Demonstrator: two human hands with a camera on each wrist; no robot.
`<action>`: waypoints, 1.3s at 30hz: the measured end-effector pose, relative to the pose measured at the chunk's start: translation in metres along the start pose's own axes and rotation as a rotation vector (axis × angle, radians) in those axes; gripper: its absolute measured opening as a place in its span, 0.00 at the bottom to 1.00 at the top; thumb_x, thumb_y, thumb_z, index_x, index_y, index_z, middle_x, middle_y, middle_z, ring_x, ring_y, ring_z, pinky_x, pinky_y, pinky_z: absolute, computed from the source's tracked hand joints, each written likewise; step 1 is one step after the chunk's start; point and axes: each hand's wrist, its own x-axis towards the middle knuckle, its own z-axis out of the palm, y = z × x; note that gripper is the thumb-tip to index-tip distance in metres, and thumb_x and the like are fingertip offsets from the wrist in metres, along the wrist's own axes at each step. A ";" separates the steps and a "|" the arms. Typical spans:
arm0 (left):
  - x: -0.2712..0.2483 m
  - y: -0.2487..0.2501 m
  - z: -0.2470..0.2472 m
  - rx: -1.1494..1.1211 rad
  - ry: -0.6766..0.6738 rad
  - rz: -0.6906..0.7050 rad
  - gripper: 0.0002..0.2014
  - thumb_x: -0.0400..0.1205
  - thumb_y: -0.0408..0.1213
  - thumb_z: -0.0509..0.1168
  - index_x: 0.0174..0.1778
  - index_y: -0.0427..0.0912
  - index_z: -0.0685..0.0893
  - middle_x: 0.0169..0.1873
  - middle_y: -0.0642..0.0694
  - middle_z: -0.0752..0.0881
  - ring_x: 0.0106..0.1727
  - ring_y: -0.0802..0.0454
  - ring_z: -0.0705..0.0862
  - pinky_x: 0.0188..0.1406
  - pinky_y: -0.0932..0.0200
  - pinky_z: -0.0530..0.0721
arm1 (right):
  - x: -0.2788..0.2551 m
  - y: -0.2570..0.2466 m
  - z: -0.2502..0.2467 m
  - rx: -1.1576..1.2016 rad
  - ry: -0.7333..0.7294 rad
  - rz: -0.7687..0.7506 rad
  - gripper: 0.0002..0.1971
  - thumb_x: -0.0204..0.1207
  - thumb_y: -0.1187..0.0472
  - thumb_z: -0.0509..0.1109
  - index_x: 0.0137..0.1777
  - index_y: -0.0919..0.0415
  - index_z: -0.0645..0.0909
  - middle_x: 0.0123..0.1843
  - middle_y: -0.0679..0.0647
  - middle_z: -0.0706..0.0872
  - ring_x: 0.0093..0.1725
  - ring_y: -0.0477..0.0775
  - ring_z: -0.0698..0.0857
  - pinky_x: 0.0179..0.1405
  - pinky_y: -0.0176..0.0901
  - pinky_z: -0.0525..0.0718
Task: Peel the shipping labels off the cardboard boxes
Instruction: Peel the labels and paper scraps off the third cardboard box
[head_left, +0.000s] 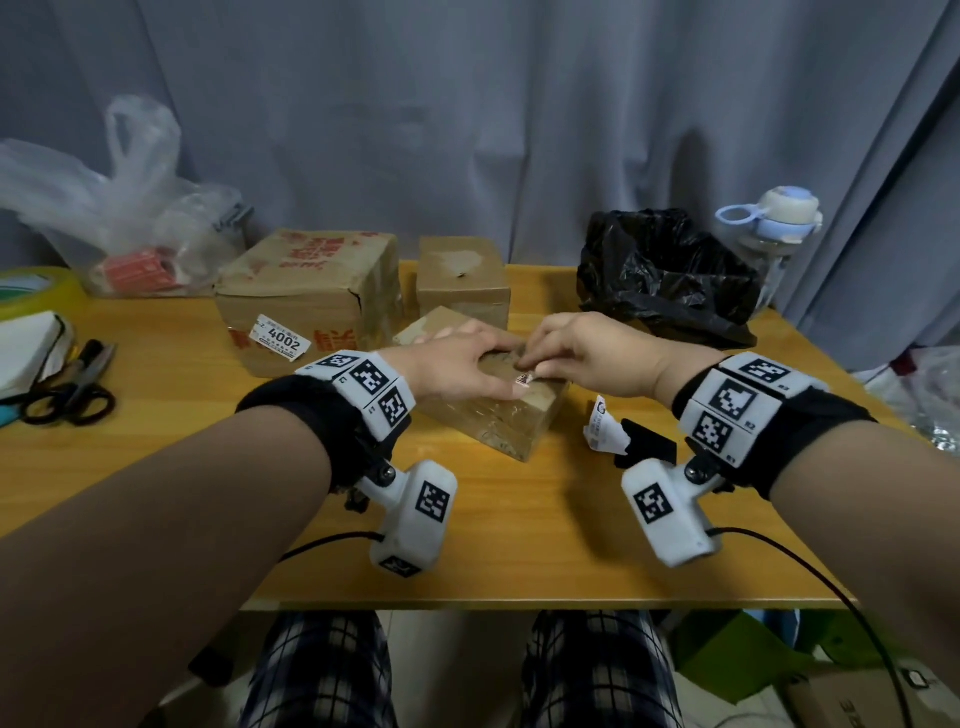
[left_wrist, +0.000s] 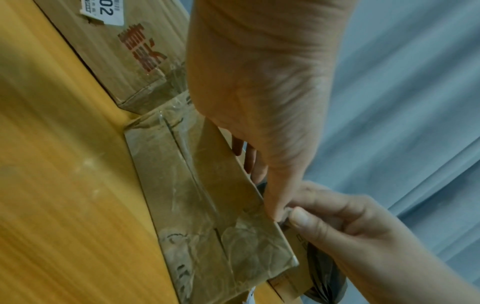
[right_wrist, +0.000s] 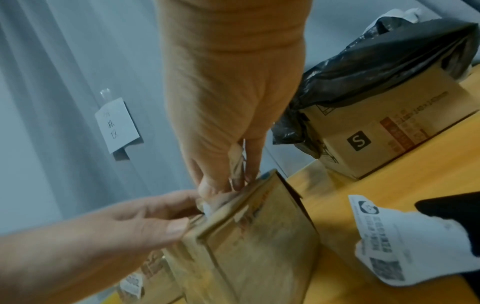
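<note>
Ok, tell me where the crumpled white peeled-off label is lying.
In the head view the crumpled white peeled-off label lies on the wooden table, just right of the small taped cardboard box and near the right hand.

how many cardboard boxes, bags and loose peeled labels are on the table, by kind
cardboard boxes: 4 (large, small rear, one being peeled, one under the black bag)
bags: 2 (clear, black)
loose peeled labels: 1
total: 7

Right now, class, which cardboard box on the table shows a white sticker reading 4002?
The big box at the back left, printed in red. Its sticker sits on the front face. The small box behind and the box under both hands show none.
</note>
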 end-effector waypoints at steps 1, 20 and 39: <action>0.000 -0.001 -0.001 -0.012 -0.001 0.003 0.38 0.66 0.68 0.61 0.74 0.66 0.67 0.75 0.56 0.66 0.78 0.50 0.62 0.78 0.42 0.59 | -0.001 0.000 -0.002 0.030 -0.029 0.007 0.14 0.79 0.63 0.67 0.62 0.58 0.84 0.62 0.50 0.82 0.59 0.41 0.77 0.62 0.26 0.68; -0.003 -0.001 0.000 0.003 0.039 0.005 0.31 0.77 0.56 0.65 0.77 0.59 0.67 0.75 0.59 0.65 0.77 0.51 0.61 0.77 0.49 0.56 | 0.015 -0.014 -0.006 -0.161 -0.175 0.020 0.04 0.75 0.61 0.71 0.41 0.55 0.78 0.44 0.44 0.73 0.50 0.50 0.76 0.53 0.43 0.75; 0.002 0.002 -0.001 0.073 0.004 0.002 0.31 0.77 0.57 0.64 0.77 0.61 0.65 0.76 0.55 0.64 0.77 0.48 0.61 0.77 0.43 0.58 | -0.010 -0.001 0.000 0.350 0.169 0.079 0.04 0.77 0.63 0.69 0.42 0.57 0.77 0.41 0.43 0.83 0.42 0.38 0.82 0.46 0.36 0.82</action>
